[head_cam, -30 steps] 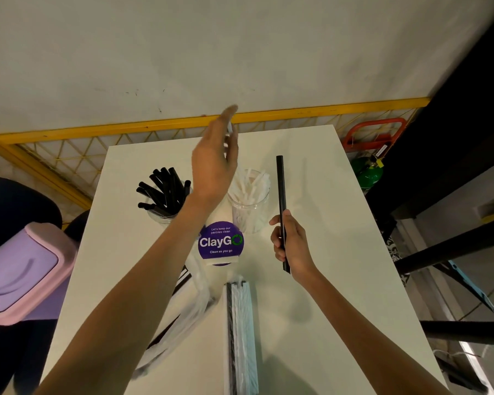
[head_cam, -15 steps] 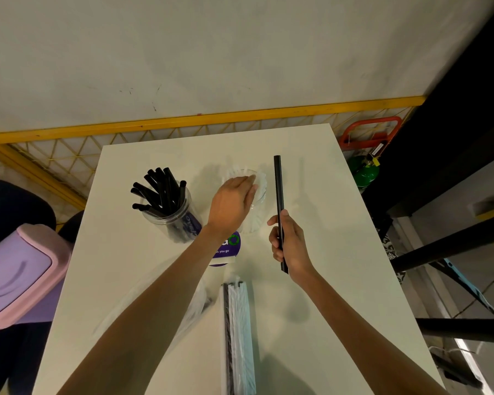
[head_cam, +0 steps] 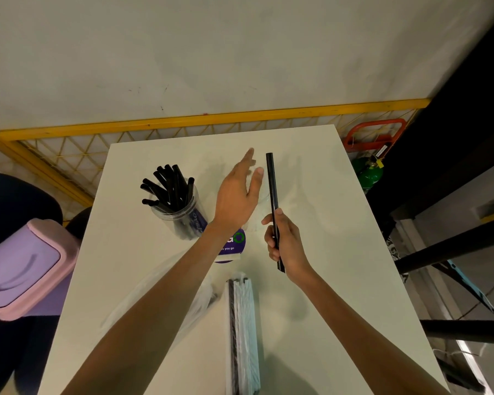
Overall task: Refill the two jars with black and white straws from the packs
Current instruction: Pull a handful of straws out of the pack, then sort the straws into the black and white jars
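On the white table [head_cam: 325, 280] in front of me, my right hand [head_cam: 285, 240] grips one black straw [head_cam: 271, 181] near its lower end and holds it upright. My left hand [head_cam: 237, 192] hangs beside it, fingers straight and spread, holding nothing, with the clear jar [head_cam: 261, 215] mostly hidden behind it. Left of that stands the jar of black straws [head_cam: 180, 215], and a purple sign [head_cam: 236, 243] peeks out under my wrist. A straw pack [head_cam: 244, 323] lies at the near edge, with a clear bag [head_cam: 200, 297] under my left forearm. Beyond the far edge runs a yellow mesh rail [head_cam: 211, 119] below a pale wall [head_cam: 240, 52]. A pink-and-purple bin [head_cam: 20, 269] sits off to the left, and a green bottle [head_cam: 367, 172] to the right.
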### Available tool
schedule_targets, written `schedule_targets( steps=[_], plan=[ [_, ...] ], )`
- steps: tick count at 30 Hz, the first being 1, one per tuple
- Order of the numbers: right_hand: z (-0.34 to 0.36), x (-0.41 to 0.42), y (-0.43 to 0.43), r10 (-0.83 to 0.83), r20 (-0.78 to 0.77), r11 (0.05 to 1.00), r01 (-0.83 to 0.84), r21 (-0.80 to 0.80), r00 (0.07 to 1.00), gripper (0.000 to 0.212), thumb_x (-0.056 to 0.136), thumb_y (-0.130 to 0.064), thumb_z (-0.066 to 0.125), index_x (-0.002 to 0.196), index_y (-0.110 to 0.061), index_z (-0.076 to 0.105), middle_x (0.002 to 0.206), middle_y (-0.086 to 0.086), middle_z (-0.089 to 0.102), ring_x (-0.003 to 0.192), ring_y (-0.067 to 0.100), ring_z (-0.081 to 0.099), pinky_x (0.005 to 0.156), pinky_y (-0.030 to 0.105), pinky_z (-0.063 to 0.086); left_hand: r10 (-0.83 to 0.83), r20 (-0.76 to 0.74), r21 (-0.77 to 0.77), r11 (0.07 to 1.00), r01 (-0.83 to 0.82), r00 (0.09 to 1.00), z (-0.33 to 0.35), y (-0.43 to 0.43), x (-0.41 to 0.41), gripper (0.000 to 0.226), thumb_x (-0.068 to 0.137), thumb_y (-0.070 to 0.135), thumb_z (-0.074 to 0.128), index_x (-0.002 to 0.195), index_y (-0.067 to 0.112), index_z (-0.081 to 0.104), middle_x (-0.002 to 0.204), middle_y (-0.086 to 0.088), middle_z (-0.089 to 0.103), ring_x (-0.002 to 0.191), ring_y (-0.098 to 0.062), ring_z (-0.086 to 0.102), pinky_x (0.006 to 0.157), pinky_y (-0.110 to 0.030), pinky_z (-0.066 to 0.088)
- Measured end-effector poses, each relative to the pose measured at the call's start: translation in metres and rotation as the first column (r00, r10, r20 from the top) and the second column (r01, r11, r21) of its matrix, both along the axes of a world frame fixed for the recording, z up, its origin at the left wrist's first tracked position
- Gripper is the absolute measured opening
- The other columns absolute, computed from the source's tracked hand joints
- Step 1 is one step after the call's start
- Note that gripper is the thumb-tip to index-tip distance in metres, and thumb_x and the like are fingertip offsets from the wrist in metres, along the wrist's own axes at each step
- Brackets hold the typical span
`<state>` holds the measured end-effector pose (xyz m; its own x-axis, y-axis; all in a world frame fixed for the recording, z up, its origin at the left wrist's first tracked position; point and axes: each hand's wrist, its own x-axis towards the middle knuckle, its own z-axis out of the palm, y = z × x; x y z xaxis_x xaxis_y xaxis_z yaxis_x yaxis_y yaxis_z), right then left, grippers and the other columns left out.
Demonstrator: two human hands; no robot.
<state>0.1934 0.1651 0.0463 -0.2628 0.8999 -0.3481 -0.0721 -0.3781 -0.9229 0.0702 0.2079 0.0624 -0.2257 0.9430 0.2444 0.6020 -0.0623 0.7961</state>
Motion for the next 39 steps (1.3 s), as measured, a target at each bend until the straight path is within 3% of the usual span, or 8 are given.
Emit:
schedule_targets(
  steps=[4, 10, 14, 19, 23, 31, 36, 39],
  plan=[
    [0.007, -0.017, -0.009, 0.068, -0.055, 0.998, -0.067, 0.011, 0.996, 0.037, 0.102, -0.03, 0.03, 0.08, -0.012, 0.054, 0.039, -0.006, 0.04, 0.03, 0.002, 0.029, 0.033, 0.014, 0.023, -0.017, 0.28, -0.079, 0.996, 0.041, 0.96, 0.023, -0.008, -0.005, 0.05, 0.093, 0.019, 0.054, 0.14, 0.013, 0.036, 0.104, -0.01, 0.067, 0.077, -0.02, 0.066, 0.073, -0.033, 0.056],
    [0.011, -0.043, -0.023, 0.144, -0.079, 0.99, -0.142, 0.027, 0.987, 0.036, 0.101, -0.032, 0.032, 0.083, -0.01, 0.053, 0.041, -0.005, 0.041, 0.031, 0.003, 0.033, 0.033, 0.015, 0.026, 0.053, 0.249, -0.045, 0.998, -0.043, 0.967, 0.034, -0.03, -0.036, 0.053, 0.089, 0.008, 0.057, 0.137, 0.012, 0.035, 0.087, -0.009, 0.069, 0.073, -0.022, 0.066, 0.071, -0.043, 0.057],
    [0.011, -0.06, -0.03, 0.124, -0.068, 0.991, -0.127, -0.039, 0.99, 0.037, 0.099, -0.037, 0.034, 0.086, -0.01, 0.055, 0.048, -0.003, 0.052, 0.038, 0.008, 0.046, 0.039, 0.018, 0.04, 0.147, 0.262, 0.088, 0.981, -0.176, 0.954, 0.052, -0.038, -0.075, 0.055, 0.09, 0.009, 0.056, 0.139, 0.013, 0.032, 0.085, -0.01, 0.067, 0.071, -0.023, 0.066, 0.067, -0.043, 0.057],
    [0.007, -0.076, -0.035, 0.105, -0.063, 0.988, -0.111, -0.107, 0.992, 0.035, 0.099, -0.037, 0.035, 0.098, -0.01, 0.057, 0.06, 0.003, 0.061, 0.043, 0.009, 0.055, 0.046, 0.021, 0.048, 0.285, 0.183, 0.333, 0.883, -0.332, 0.941, 0.086, -0.042, -0.128, 0.054, 0.093, 0.009, 0.049, 0.142, 0.008, 0.025, 0.087, 0.0, 0.059, 0.069, -0.004, 0.06, 0.066, -0.031, 0.058],
    [0.004, -0.086, -0.039, 0.097, -0.036, 0.984, -0.101, -0.148, 0.995, 0.033, 0.1, -0.034, 0.035, 0.09, -0.014, 0.059, 0.068, 0.009, 0.059, 0.047, 0.01, 0.056, 0.049, 0.019, 0.048, 0.355, 0.071, 0.426, 0.834, -0.35, 0.932, 0.096, -0.043, -0.15, 0.048, 0.094, 0.009, 0.046, 0.139, 0.007, 0.029, 0.091, 0.004, 0.054, 0.069, 0.003, 0.057, 0.062, -0.019, 0.054],
    [-0.002, -0.095, -0.034, 0.083, 0.018, 0.986, -0.079, -0.147, 0.996, 0.029, 0.1, -0.031, 0.037, 0.085, -0.019, 0.06, 0.071, 0.008, 0.061, 0.053, 0.011, 0.058, 0.053, 0.017, 0.05, 0.254, -0.194, 0.305, 0.934, -0.188, 0.948, 0.037, -0.043, -0.143, 0.046, 0.094, 0.009, 0.046, 0.139, 0.011, 0.037, 0.098, -0.008, 0.058, 0.078, -0.02, 0.061, 0.067, -0.042, 0.056],
    [-0.005, -0.097, -0.028, 0.081, 0.011, 0.986, -0.079, -0.146, 0.997, 0.03, 0.1, -0.031, 0.036, 0.088, -0.017, 0.06, 0.07, 0.007, 0.061, 0.05, 0.008, 0.058, 0.051, 0.016, 0.05, 0.24, -0.25, 0.197, 0.961, -0.194, 0.938, 0.005, -0.048, -0.132, 0.03, 0.096, 0.011, 0.045, 0.125, 0.008, 0.052, 0.104, -0.012, 0.063, 0.076, -0.028, 0.062, 0.066, -0.037, 0.052],
    [-0.006, -0.099, -0.025, 0.083, 0.015, 0.988, -0.08, -0.134, 0.996, 0.031, 0.101, -0.032, 0.035, 0.087, -0.018, 0.06, 0.069, 0.006, 0.061, 0.051, 0.009, 0.058, 0.052, 0.017, 0.05, 0.236, -0.308, 0.199, 0.963, -0.18, 0.922, -0.009, -0.048, -0.132, 0.023, 0.093, 0.007, 0.048, 0.111, 0.004, 0.062, 0.095, -0.013, 0.069, 0.078, -0.031, 0.062, 0.076, -0.042, 0.051]
  ],
)
